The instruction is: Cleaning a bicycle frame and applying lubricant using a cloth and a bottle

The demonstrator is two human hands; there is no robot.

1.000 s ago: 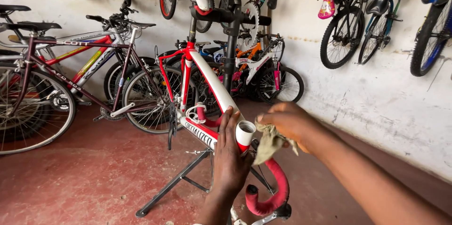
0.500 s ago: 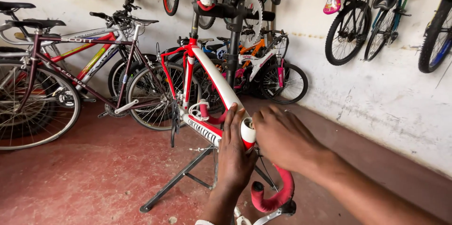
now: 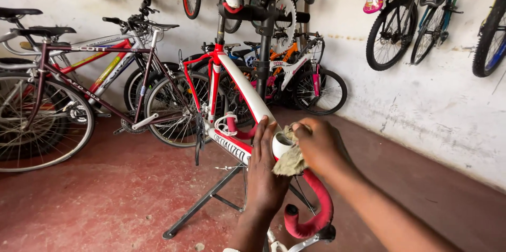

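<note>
Rag back in view at the head tube.
We note right hand (image 3: 316,144) now pinching rag (image 3: 289,162) into tube (image 3: 281,145); left hand (image 3: 265,170) grips frame (image 3: 243,91).

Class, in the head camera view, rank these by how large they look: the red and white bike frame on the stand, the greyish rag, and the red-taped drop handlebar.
1. Red and white bike frame.
2. Red-taped drop handlebar, though nearness to the camera enlarges it.
3. Greyish rag, partly hidden under the right hand.
</note>
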